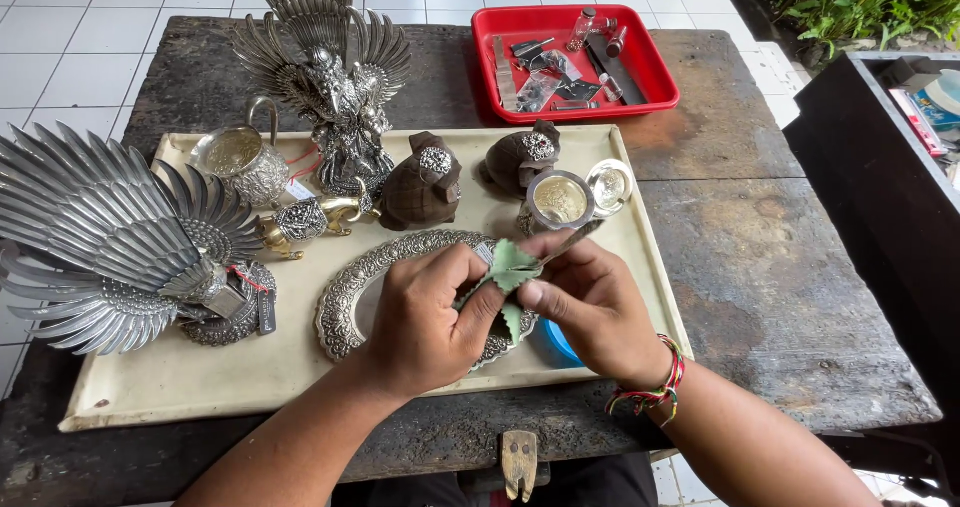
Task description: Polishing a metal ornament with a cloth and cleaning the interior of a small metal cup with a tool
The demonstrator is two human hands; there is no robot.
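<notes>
From the head view, both hands meet over the front of the cream tray [120,407]. The left hand [425,317] is closed around a green leaf-shaped piece [512,267], thumb and fingers pinching its lower edge. The right hand [590,302] is also closed, gripping a thin metal tool [575,239] whose tip rests against the leaf's upper edge. The leaf sits just above the oval embossed silver plate [345,292].

The step in hand looks like fine work on the leaf's surface with the tool. I would judge that the next move calls for a steady pinch from the left and small, controlled pressure from the right.

The plate's centre is hidden under the hands, and a blue object [555,347] beneath the right hand is mostly covered; I cannot tell what it is. The large silver bird [110,237] is cut off at the left edge. The small items in the red tray [655,77] are hard to make out.
</notes>
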